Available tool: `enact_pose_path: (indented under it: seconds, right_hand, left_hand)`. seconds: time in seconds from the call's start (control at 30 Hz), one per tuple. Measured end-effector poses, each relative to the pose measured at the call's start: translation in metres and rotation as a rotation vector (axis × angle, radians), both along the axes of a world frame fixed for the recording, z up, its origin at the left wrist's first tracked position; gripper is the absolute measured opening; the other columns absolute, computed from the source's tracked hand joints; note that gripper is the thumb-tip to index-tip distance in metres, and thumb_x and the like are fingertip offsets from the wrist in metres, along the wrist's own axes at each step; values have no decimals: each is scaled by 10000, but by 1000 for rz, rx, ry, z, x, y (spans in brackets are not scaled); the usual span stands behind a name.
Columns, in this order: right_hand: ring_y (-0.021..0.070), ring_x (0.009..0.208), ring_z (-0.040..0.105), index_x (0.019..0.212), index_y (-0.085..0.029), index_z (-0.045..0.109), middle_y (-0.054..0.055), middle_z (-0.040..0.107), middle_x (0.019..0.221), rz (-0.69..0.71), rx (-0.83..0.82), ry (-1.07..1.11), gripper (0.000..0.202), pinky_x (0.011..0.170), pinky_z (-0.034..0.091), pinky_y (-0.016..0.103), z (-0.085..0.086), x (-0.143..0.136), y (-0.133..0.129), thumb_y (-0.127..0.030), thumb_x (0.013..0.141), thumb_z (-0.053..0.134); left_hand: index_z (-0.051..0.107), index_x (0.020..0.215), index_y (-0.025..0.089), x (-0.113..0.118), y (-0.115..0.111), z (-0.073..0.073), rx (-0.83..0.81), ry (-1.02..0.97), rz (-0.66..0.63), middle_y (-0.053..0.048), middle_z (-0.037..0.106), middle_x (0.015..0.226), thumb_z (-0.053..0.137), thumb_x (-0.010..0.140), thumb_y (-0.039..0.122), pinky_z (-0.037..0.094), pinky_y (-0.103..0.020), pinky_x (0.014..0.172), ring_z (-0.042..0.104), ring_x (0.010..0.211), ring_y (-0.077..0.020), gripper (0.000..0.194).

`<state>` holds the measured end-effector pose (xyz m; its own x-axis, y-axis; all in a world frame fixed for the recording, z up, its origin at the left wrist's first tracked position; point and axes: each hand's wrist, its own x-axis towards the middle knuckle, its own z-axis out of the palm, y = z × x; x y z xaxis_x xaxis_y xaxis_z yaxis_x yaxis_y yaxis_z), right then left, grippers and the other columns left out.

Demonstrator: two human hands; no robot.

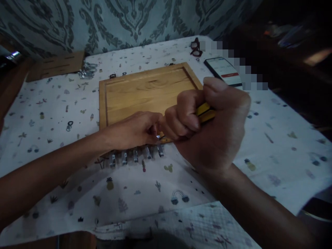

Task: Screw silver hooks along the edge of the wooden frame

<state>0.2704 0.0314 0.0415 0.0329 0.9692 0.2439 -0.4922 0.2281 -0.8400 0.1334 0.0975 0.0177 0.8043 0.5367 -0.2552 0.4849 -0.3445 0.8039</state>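
A wooden board with a raised frame (145,88) lies on the table. Along its near edge sits a row of several shiny metal clips (136,155). My left hand (137,128) rests over that edge, thumb and fingers pinched beside the tool's tip; whatever they grip is mostly hidden. Wrapped in my right hand (215,121) is a screwdriver with a yellow and black handle (205,112). Its thin dark shaft points left toward my left fingertips, meeting the board's near edge. My right fist covers much of the handle and the board's near right corner.
A printed white cloth (77,186) covers the table. Loose metal clips (87,71) lie by a piece of cardboard (58,65) at the back left. Dark red glasses (196,47) and a phone (222,71) are at the back right. Patterned fabric (135,20) hangs behind.
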Motion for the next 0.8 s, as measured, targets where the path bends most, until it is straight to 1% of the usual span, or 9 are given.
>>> enact_pose_path:
  seconds: [0.07, 0.27, 0.33, 0.4, 0.47, 0.53, 0.6, 0.7, 0.8]
  right_hand:
    - [89, 349, 98, 429, -242, 380, -66, 258, 374, -13, -12, 11, 498, 358, 215, 257, 1, 0, 0, -176, 922, 417]
    - [84, 364, 77, 449, -237, 331, -70, 260, 374, -4, -20, 18, 478, 356, 200, 254, -1, -1, 1, -220, 902, 483]
    - [83, 365, 82, 446, -237, 345, -69, 266, 376, -3, 11, 27, 475, 361, 197, 256, -4, -1, 1, -232, 903, 473]
    - [82, 367, 93, 436, -236, 349, -67, 260, 380, -8, 44, 32, 472, 366, 186, 260, -6, -1, 1, -245, 890, 474]
    - [84, 371, 116, 432, -239, 335, -63, 243, 391, -2, 72, 30, 471, 373, 182, 270, -8, 0, 1, -277, 873, 496]
    - [88, 379, 133, 442, -243, 317, -61, 218, 411, -1, 92, 23, 479, 385, 189, 282, -10, 0, 1, -313, 873, 514]
    - [92, 389, 144, 457, -244, 310, -60, 205, 433, 9, 80, -3, 495, 403, 203, 291, -10, 1, 0, -321, 904, 509]
    - [95, 391, 140, 459, -242, 314, -58, 209, 439, 20, 43, -27, 513, 409, 195, 297, -9, 1, -2, -287, 952, 450]
    - [99, 394, 127, 439, -243, 327, -55, 215, 424, 11, 15, -39, 526, 412, 187, 307, -8, 2, -4, -276, 956, 424]
  left_hand:
    - [645, 880, 169, 1, 2, -1, -11, -6, -15, -14, 684, 862, 703, 829, 237, 511, -283, 747, 650, 832, -172, 103]
    - [644, 875, 167, -1, 4, 0, -34, 8, -63, 4, 656, 783, 680, 842, 260, 460, -248, 665, 613, 734, -141, 105]
    - [645, 895, 168, -4, 5, 2, -60, 4, -76, 5, 653, 780, 671, 848, 276, 446, -241, 640, 607, 719, -138, 121]
    - [645, 901, 167, -7, 4, 8, -36, 20, -78, 2, 653, 786, 649, 865, 289, 434, -239, 625, 602, 711, -136, 127]
    - [660, 929, 170, -11, -1, 15, 80, 63, -43, -8, 666, 814, 607, 903, 306, 439, -251, 647, 606, 733, -145, 148]
    - [681, 990, 180, -15, -12, 22, 269, 114, 23, -27, 685, 884, 579, 944, 354, 466, -289, 723, 621, 810, -174, 206]
    - [692, 1050, 190, -16, -28, 24, 462, 179, 71, -56, 692, 999, 601, 952, 455, 487, -359, 827, 624, 935, -228, 297]
    - [696, 1108, 180, -14, -53, 16, 645, 319, 65, -103, 674, 1135, 653, 880, 633, 492, -465, 891, 592, 1042, -308, 509]
    - [702, 1105, 137, -10, -67, 2, 780, 373, 74, -131, 676, 1130, 653, 839, 703, 488, -527, 907, 579, 1054, -345, 627]
